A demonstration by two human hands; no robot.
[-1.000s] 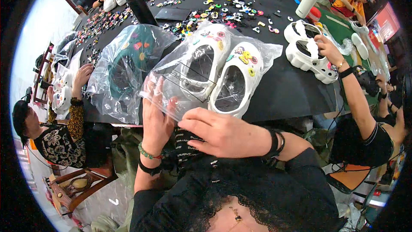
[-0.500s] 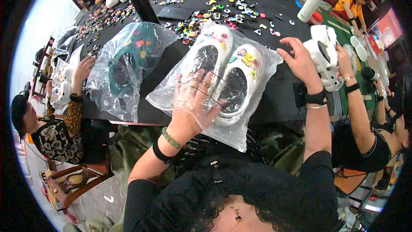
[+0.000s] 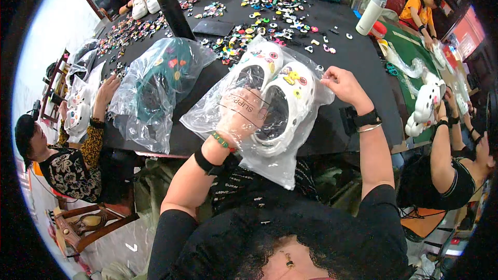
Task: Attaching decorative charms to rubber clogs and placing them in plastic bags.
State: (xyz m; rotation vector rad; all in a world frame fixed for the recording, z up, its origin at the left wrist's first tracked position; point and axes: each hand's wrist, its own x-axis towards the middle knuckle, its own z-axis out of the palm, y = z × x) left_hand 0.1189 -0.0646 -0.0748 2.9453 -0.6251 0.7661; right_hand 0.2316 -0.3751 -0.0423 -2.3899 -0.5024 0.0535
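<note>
A pair of white clogs (image 3: pixel 298 109) with colourful charms on the toes lies inside a clear plastic bag (image 3: pixel 280 168) in front of me. My left hand (image 3: pixel 239 111) reaches into the bag and grips the left clog at its foot opening. Plastic and the shoe partly hide those fingers. My right hand (image 3: pixel 343 89) pinches the bag's edge at the upper right, beside the toes. To the left, a second clear bag holds dark green clogs (image 3: pixel 179 54) with charms.
Many loose charms (image 3: pixel 272 2) are spread over the black table (image 3: pixel 332 135). A black cylinder (image 3: pixel 175 13), a dark flat case (image 3: pixel 213 28) and a white bottle (image 3: pixel 371 14) stand or lie beyond the bags. Co-workers sit on both sides, handling white clogs (image 3: pixel 426 101).
My right hand has moved left, its spread fingers closing on the bag's edge. The right clog has tilted inside the bag. At right, a co-worker's white clogs have moved away from me.
</note>
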